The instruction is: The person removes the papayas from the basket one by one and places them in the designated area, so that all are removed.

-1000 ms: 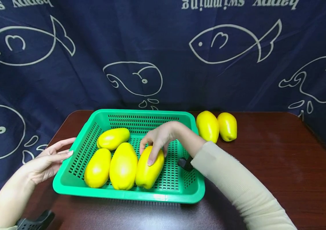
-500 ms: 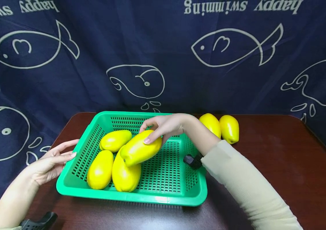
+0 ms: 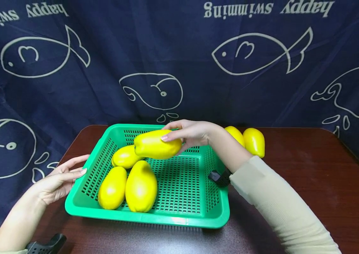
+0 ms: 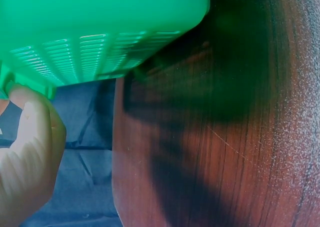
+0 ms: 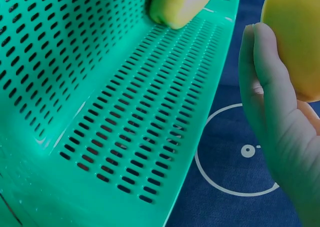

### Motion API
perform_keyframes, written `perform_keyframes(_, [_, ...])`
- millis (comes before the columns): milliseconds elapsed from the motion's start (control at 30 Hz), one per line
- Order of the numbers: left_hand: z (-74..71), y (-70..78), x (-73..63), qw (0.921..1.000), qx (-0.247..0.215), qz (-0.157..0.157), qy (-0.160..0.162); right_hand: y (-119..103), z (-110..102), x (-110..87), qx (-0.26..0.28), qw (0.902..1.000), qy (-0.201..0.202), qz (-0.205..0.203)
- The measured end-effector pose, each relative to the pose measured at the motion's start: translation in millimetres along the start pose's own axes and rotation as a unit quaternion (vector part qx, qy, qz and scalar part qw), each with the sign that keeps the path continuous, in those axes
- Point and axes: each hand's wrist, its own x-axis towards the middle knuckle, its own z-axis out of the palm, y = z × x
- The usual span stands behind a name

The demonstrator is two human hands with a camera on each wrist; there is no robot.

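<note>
My right hand (image 3: 193,134) grips a yellow papaya (image 3: 152,145) from its right end, thumb on the near side. The fruit is held lengthwise across, above the green plastic basket (image 3: 147,219). In the right wrist view this papaya (image 5: 297,42) is up beyond the basket's rim, fingers along its side. Three more papayas lie in the basket's left half: one at the back (image 3: 123,157), one front left (image 3: 112,188) and a larger one (image 3: 141,188) beside it. My left hand (image 3: 59,183) holds the basket's left rim, thumb on top; the left wrist view shows a finger (image 4: 37,119) hooked there.
Two other papayas, one partly behind my right forearm (image 3: 234,134) and one fully visible (image 3: 254,141), lie on the dark red wooden table (image 3: 309,169) behind the basket's right side. A navy cloth (image 3: 192,95) with white fish drawings hangs at the back.
My right hand has lifted the papaya off the basket's floor, up and toward the back, and turned it from upright to sideways. The left hand keeps its place on the rim.
</note>
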Motion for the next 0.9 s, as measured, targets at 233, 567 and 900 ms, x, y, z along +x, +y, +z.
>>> perform_keyframes(233, [-0.2, -0.2, -0.6, 1.0000, -0.003, -0.003, -0.001, 0.1, -1.8, -1.6, 0.019, 0.9998, 0.006, -0.008])
perform_keyframes(567, [0.0, -1.3, -0.8, 1.0000, 0.000, -0.002, 0.003, -1.6, -2.4, -6.7, 0.048, 0.9984, 0.022, -0.018])
perform_keyframes(900, [1.5, -0.1, 0.8, 1.0000, 0.001, 0.000, 0.000, -4.7, -3.4, -11.4, 0.052, 0.9968, 0.055, -0.027])
